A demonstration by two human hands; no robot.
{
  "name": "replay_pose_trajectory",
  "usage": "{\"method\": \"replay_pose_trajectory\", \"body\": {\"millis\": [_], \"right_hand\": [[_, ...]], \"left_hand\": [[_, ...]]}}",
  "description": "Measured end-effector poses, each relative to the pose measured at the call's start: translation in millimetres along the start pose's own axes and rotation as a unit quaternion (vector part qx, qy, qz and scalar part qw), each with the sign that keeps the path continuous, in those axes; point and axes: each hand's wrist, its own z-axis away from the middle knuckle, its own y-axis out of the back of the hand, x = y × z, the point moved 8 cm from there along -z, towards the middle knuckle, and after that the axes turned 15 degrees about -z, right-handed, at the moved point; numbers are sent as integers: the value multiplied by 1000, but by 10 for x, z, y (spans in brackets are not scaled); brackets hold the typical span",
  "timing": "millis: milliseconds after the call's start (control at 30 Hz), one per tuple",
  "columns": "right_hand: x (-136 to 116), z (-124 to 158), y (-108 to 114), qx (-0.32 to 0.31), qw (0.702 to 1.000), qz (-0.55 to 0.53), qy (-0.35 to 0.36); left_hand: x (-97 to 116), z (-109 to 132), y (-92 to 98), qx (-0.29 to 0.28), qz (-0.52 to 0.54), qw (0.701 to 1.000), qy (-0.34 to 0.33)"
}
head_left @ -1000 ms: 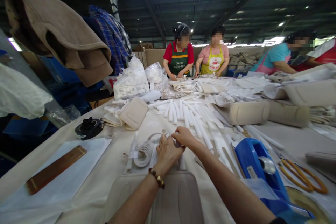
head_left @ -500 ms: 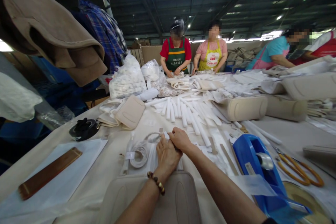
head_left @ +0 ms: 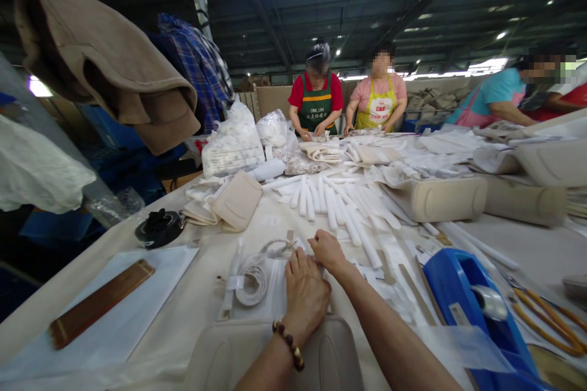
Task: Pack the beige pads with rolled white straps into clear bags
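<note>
A beige bag [head_left: 224, 351] lies on the table with its stitched base toward me. Over its far part is a translucent white wrapping, on which a coiled pale strap [head_left: 259, 278] sits, bound by a white band. My left hand [head_left: 307, 290], with a beaded bracelet at the wrist, lies flat on the wrapping right of the coil, fingers stretched forward. Just beyond it my right hand [head_left: 329, 252] is closed, fingers curled down near the wrapping's far right edge. Whatever it pinches is hidden.
A blue tape dispenser [head_left: 474, 311] and orange-handled scissors [head_left: 545, 317] lie to the right. White tubes [head_left: 330, 201] spread ahead. At left are a brown bar [head_left: 103, 302] on white sheets and a black tape roll [head_left: 158, 229]. Co-workers [head_left: 316, 95] stand across the table.
The camera view has shifted, so the scene sits slightly lower and farther right. My left hand has flattened, its fingers apart from my right hand, which was against it before.
</note>
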Motion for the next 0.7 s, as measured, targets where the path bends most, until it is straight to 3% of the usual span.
{"method": "replay_pose_trajectory", "body": {"millis": [133, 233, 333, 400, 467, 533, 700], "right_hand": [[-55, 35, 22, -5, 1000, 5, 17], [-119, 128, 161, -5, 999, 15, 38], [-235, 235, 345, 17, 997, 53, 60], [-367, 282, 358, 17, 992, 92, 82], [-512, 294, 229, -11, 986, 131, 105], [-621, 271, 31, -47, 978, 166, 116], [-708, 120, -322, -105, 964, 215, 117]], "left_hand": [[6, 13, -5, -11, 12, 1000, -2], [-103, 12, 129, -23, 34, 999, -24], [-417, -11, 414, 15, 45, 998, -45], [-726, -68, 582, 52, 32, 998, -18], [-981, -170, 639, 61, 13, 998, 9], [-1108, -301, 592, 44, -4, 999, 8], [-1120, -548, 314, -33, -13, 998, -49]]}}
